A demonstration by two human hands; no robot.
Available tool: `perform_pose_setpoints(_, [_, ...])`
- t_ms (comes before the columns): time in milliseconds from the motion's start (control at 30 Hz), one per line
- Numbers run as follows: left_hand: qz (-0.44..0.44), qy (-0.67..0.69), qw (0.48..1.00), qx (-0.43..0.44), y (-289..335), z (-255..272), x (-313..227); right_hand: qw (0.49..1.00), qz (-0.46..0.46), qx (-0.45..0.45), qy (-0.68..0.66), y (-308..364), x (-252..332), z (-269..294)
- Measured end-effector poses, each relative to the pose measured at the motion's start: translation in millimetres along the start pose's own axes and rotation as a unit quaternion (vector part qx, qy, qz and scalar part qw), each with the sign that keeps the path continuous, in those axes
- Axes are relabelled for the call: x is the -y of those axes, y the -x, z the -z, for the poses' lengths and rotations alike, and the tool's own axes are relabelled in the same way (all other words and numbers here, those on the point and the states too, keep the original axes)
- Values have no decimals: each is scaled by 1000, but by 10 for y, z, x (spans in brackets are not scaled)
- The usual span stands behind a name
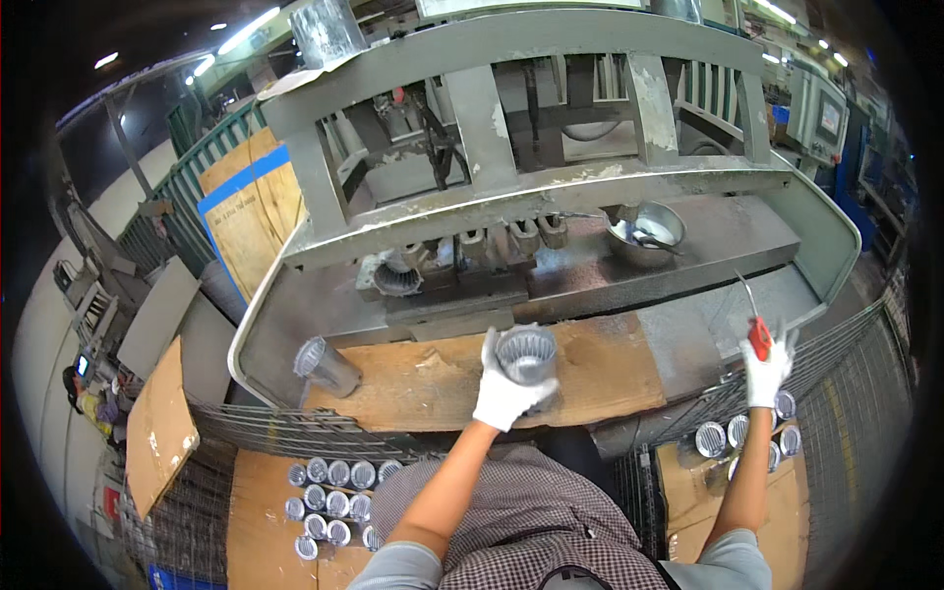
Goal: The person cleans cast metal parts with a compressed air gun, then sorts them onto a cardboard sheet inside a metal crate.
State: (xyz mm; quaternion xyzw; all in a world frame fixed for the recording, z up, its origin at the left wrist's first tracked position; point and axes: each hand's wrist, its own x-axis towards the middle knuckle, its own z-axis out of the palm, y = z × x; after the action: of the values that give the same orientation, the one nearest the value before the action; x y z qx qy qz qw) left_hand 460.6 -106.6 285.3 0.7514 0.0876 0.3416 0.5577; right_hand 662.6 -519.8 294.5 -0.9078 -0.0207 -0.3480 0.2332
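Observation:
My left hand [501, 395], in a white glove, is closed around a ribbed, cup-shaped metal casting [528, 356]. The casting's open end faces up, over a cardboard sheet [615, 369]. Out to the right, my gloved right hand [767, 377] grips the red handle of a thin hooked metal tool [758, 337], its bent tip pointing up and away from the casting. Another ribbed metal casting [326, 367] lies tilted at the left end of the cardboard. A similar ribbed part [396, 279] sits at the machine fixture beyond.
A metal bowl [644, 236] with white contents and a utensil rests on the machine bed [708, 236]. The heavy grey machine frame [482, 123] spans the far side. Below, several finned castings [337, 504] stand on cardboard at left, with more castings [710, 440] at right. Wire mesh [285, 430] borders the bench.

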Motion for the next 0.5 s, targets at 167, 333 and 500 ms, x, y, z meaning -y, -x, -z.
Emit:
perform_pose_setpoints(167, [-61,-429,885,170,-296,-34,-642,825,-55,359,-433,502,1299,801])
perform_pose_setpoints(333, [-128,-465,859,171,-222,-215,-585,841,10,463,-281,1172,1448,470])
perform_pose_setpoints(500, [-175,-438,868,156,-126,-204,-603,840,53,419,-341,1405,1544,150])
